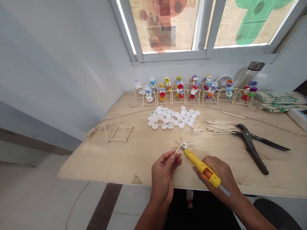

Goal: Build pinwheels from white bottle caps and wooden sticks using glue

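Left hand (163, 174) pinching crossed wooden sticks (182, 145), narrow grip; right hand (218, 179) gripping yellow glue gun (201, 167), nozzle (183, 148) touching sticks above table (96, 159).

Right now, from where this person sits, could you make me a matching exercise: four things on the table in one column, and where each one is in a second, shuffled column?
Things:
1. yellow glue gun
2. white bottle caps
3. black pliers
4. crossed wooden sticks

Places:
A. in a loose heap mid-table
B. gripped in the right hand
C. pinched in the left hand
D. lying on the table's right side

Pairs: 1-B, 2-A, 3-D, 4-C
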Available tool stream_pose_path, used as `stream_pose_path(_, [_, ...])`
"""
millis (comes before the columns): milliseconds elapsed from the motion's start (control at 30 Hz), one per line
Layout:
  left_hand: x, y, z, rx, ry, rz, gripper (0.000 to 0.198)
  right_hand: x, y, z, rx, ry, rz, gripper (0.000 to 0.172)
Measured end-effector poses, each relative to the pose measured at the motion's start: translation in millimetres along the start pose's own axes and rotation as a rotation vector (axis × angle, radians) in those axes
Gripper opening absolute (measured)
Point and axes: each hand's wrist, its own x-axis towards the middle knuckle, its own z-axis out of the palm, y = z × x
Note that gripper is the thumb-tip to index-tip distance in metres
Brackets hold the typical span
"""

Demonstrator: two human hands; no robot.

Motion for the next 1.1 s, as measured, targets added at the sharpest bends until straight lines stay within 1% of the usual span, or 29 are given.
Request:
stream_pose_path(200, [0.0,0.1,0.0,0.006,-0.006,0.0,0.027,-0.3,-0.9,-0.1,0.012,-0.024,-0.006,0.023])
stream_pose_path(400, [-0.6,0.0,0.9,0.001,0.005,-0.003,0.028,-1.0,-0.6,0.1,0.015,-0.015,-0.007,0.024])
stream_pose_path(567, [-1.4,0.8,0.6,0.003,0.012,0.004,0.027,-3.0,-0.1,0.6,0.021,-0.031,0.028,0.024])
stream_pose_path(700, [-2.1,1.0,-0.2,-0.002,-0.006,0.006,0.026,-3.5,-1.6,-0.8,0.046,-0.048,-0.001,0.022])
stream_pose_path(833, [-2.7,0.9,-0.4,-0.001,-0.01,0.004,0.026,-3.1,-3.3,-2.8,0.039,-0.035,0.012,0.024])
stream_pose_path(933, [-3.0,0.5,-0.7,-0.001,-0.009,0.0,0.026,-3.1,-3.1,-2.8,0.037,-0.045,-0.008,0.022])
stream_pose_path(1000, [-3.1,0.3,-1.2,-0.001,-0.011,0.001,0.026,-3.3,-3.1,-3.5,0.042,-0.033,-0.007,0.023])
stream_pose_path(1100, [-3.5,0.4,-1.5,0.003,-0.012,0.005,0.026,-2.4,-5.8,-8.8,0.107,0.038,0.048,0.027])
